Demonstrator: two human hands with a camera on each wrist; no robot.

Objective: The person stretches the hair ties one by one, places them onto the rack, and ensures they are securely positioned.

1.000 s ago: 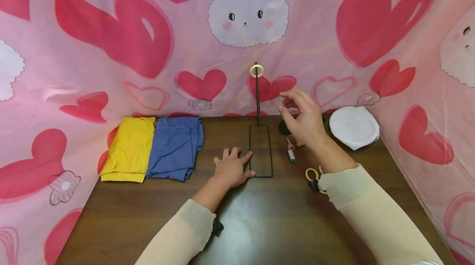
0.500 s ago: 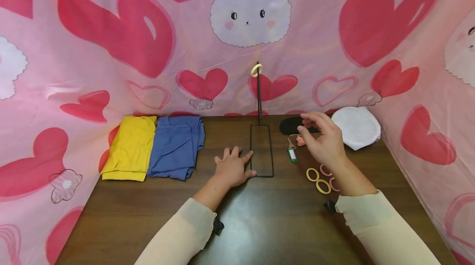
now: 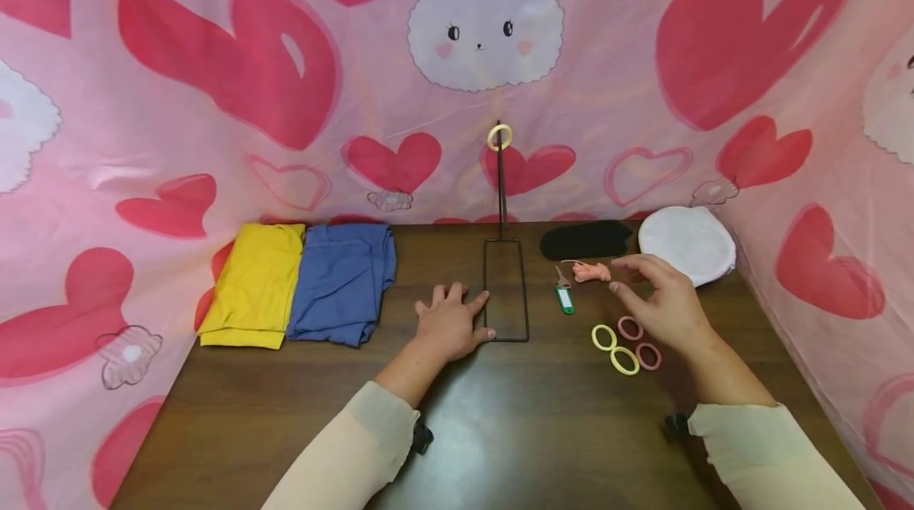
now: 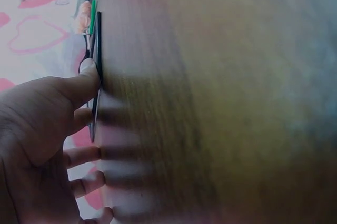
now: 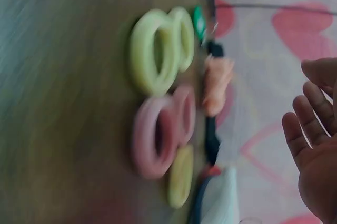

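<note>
We find the left hand (image 3: 448, 325) flat on the bench (image 3: 500, 431), fingers straight, the thumb touching the wire base of the black stand (image 3: 505, 288). One yellow ring (image 3: 498, 136) hangs at the top of the stand's upright rod. The right hand (image 3: 664, 304) hovers just above the loose rings (image 3: 626, 343), fingers relaxed and spread, holding nothing. The rings, two yellow and two pink in the head view, lie on the bench right of the stand; the right wrist view hints at a further yellow one, too blurred to confirm.

In our judgement a clean pick calls for a pinch on a single ring, taking an outer one so the touching neighbours are not dragged, while the left hand holds the base down, since the stand looks light and tall.

Near the rings lie a green key tag (image 3: 565, 298) and a small orange bundle (image 3: 591, 271). Further back are a black cloth (image 3: 584, 239) and a white round item (image 3: 687, 243). Folded yellow (image 3: 250, 285) and blue (image 3: 341, 281) cloths sit at the left. The bench is dark wood, enclosed by pink heart-and-rabbit fabric (image 3: 214, 82).
</note>
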